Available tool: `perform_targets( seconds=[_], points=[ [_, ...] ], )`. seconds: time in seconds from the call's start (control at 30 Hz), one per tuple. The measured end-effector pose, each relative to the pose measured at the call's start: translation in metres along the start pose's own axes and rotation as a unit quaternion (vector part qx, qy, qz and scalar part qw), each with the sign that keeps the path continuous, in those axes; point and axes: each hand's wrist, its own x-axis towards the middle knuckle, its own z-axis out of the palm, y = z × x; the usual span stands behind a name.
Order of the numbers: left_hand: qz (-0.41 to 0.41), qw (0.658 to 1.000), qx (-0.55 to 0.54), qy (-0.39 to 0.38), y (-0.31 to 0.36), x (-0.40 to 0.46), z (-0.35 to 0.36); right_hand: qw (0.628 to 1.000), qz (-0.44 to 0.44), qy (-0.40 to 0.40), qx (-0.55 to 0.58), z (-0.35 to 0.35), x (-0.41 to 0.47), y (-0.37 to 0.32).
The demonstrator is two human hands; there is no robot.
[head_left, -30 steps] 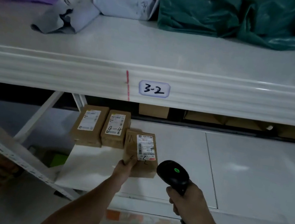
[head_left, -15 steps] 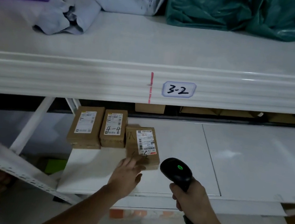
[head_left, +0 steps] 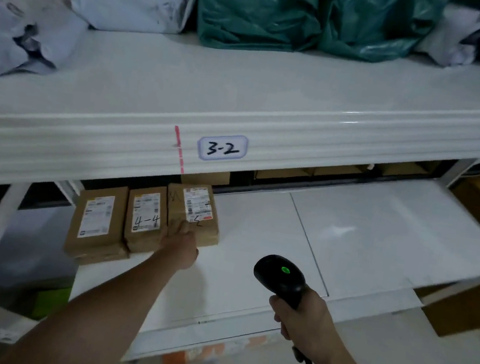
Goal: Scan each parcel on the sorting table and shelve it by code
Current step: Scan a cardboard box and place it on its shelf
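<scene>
Here, a brown parcel [head_left: 194, 211] lies on the lower shelf [head_left: 347, 243], rightmost in a row of three.
The left hand [head_left: 181, 247] touches its near edge, finger pose hidden; the right hand [head_left: 303, 317] grips a black scanner [head_left: 279, 275] below the "3-2" label [head_left: 222, 147].

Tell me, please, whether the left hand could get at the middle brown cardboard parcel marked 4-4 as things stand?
Probably yes. The left hand holds nothing and rests its fingers on the right-hand brown cardboard parcel, directly beside the brown cardboard parcel marked 4-4. Nothing lies over that parcel, and the white lower shelf in front is bare.
</scene>
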Motion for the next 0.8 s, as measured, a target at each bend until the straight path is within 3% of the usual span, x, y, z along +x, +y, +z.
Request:
perform_targets(
  seconds=[0.07, 0.23, 0.53, 0.8],
  points=[
    [0.022, 1.000, 0.008, 0.021, 0.018, -0.003, -0.012, 0.999, 0.011, 0.021, 0.024, -0.018, -0.006, 0.002],
    [0.167, 0.985, -0.027, 0.025, 0.121, -0.014, -0.050, 0.992, 0.027, 0.101, 0.069, -0.088, -0.029, 0.010],
    [0.375, 0.926, -0.032, 0.016, 0.410, -0.042, -0.140, 0.952, 0.024, 0.284, 0.111, -0.259, -0.098, 0.050],
    [0.498, 0.867, -0.015, 0.008, 0.645, -0.109, -0.173, 0.887, 0.061, 0.440, 0.122, -0.402, -0.166, 0.107]
  ],
)
